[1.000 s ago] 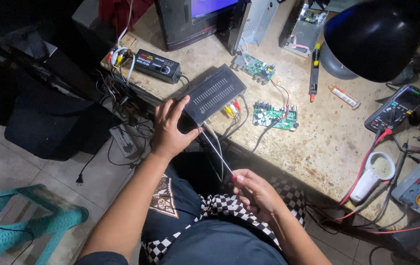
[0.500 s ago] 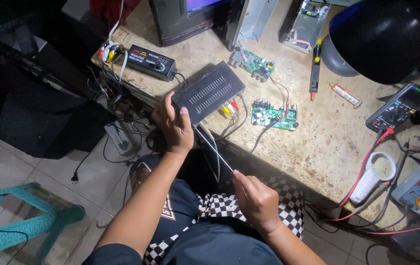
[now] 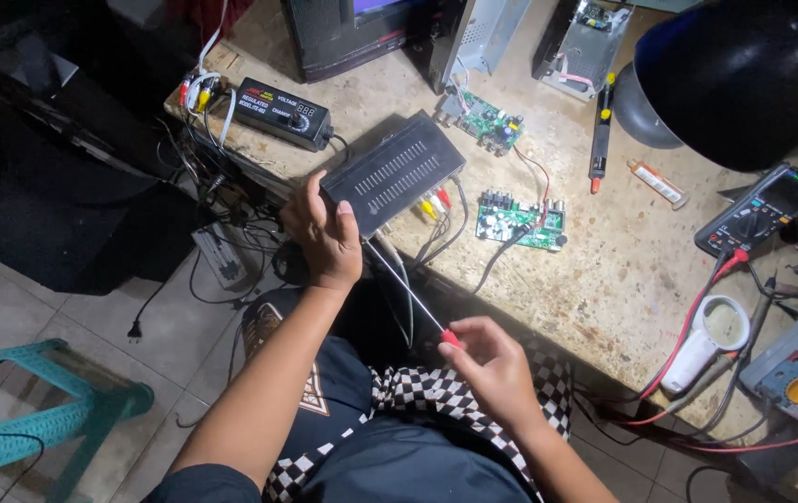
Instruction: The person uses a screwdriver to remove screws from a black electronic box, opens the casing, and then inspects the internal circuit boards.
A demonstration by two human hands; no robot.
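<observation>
A black slotted set-top box (image 3: 399, 172) lies at the near edge of the stone workbench (image 3: 604, 261), with coloured plugs at its right end. My left hand (image 3: 322, 233) grips its near left corner. My right hand (image 3: 490, 368) holds a long thin screwdriver (image 3: 408, 289) by its red handle, just above my lap. The shaft points up and left toward the box's near edge, close to my left thumb.
Two green circuit boards (image 3: 520, 219) lie right of the box. A black power supply (image 3: 282, 112) sits at the bench's left end. A black lamp shade (image 3: 743, 79), a multimeter (image 3: 762, 219) with red leads and a teal stool (image 3: 35, 428) are around.
The view has shifted closer. My left hand has slid along the box's near corner, and my right hand has risen a little with the screwdriver, its tip nearer the box.
</observation>
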